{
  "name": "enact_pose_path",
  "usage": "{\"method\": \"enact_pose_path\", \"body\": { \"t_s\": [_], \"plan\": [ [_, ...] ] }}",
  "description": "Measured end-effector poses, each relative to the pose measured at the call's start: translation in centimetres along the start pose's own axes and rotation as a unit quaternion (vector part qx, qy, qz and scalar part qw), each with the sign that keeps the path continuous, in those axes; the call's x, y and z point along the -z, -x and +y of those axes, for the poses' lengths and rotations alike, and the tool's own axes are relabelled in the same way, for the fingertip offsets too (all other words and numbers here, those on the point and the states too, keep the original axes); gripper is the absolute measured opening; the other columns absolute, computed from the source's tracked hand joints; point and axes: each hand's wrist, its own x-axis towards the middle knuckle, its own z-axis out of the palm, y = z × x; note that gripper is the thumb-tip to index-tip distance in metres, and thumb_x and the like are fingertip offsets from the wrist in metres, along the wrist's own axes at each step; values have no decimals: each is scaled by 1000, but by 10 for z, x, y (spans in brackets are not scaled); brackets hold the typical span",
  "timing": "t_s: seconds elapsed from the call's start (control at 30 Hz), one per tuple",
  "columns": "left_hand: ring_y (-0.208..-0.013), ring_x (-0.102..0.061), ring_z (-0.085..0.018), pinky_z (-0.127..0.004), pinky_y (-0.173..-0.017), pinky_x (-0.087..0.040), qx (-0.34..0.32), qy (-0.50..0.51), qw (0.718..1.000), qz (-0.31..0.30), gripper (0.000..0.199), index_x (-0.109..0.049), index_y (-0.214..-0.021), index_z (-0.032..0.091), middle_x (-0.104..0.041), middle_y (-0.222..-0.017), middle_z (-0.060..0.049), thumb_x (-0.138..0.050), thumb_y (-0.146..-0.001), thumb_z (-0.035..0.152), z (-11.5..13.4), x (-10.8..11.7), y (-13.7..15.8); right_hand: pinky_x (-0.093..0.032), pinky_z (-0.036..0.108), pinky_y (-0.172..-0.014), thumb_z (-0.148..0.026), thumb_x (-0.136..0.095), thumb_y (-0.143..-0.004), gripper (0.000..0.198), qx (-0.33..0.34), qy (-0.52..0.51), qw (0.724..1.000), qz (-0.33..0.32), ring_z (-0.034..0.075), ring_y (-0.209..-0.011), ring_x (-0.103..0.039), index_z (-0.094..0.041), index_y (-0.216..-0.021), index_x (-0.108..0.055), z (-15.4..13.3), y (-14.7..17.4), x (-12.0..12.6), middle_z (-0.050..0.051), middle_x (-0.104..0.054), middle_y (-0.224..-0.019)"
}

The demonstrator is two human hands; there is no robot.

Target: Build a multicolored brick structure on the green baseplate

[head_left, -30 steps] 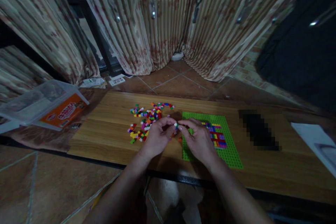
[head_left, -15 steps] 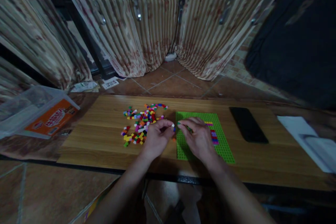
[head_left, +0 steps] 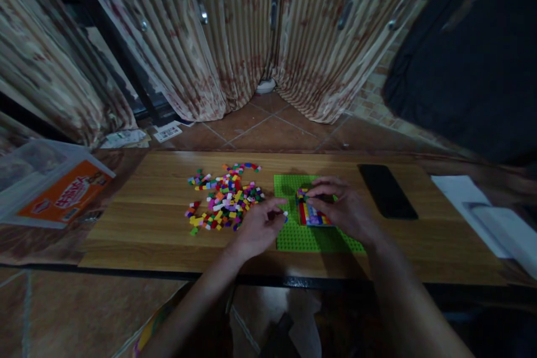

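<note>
On the green studded baseplate stands a small multicoloured structure of toy bricks, with red, yellow, white, blue and purple rows. My right hand reaches over its right side, thumb and fingers pinched at its upper edge. A tiny green brick shows at those fingertips. Over the baseplate's left edge, my left hand is closed, with small white and blue bricks at its fingertips. Part of the structure is hidden behind my right hand.
Loose toy bricks of many colours are spread left of the baseplate on the wooden table. A black phone-like slab lies to the right, near white paper. At far left stands a clear plastic box with an orange label.
My right hand has moved right, from beside my left hand onto the brick structure, whose left part now shows. My left hand stays near the baseplate's left edge; the view has shifted slightly.
</note>
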Motion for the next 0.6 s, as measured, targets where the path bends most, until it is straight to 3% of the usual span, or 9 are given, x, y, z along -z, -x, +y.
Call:
{"method": "enact_pose_path", "body": {
  "t_s": [0.13,0.27,0.6],
  "plan": [
    [-64,-57,-12,-24,-59,-45,-10,-40,999,-32,40,-63,-121,21,-69,-85,-2,-54,-82,21,1,-7,1,-46,42,-92,-23,-71,-74,8,8,56,998,-25,22,-106,-58,-28,-78,-76,-1,2,-3,4,-65,-109],
    [-59,-53,-11,-23,-55,-42,-23,-62,996,-60,43,-59,-127,19,-70,-88,-3,-52,-84,23,4,-13,1,-48,42,-89,-20,-70,-72,8,-25,60,997,-28,23,-104,-59,-26,-75,-75,0,3,-7,5,-65,-107],
    [-61,-58,-12,-23,-56,-43,-47,-90,993,-67,45,-57,-130,20,-71,-88,-3,-51,-85,23,-2,-25,-5,-49,45,-88,-14,-68,-65,14,-60,32,998,16,24,-95,-64,-23,-74,-72,4,-2,-16,6,-68,-100]
  ]
}}
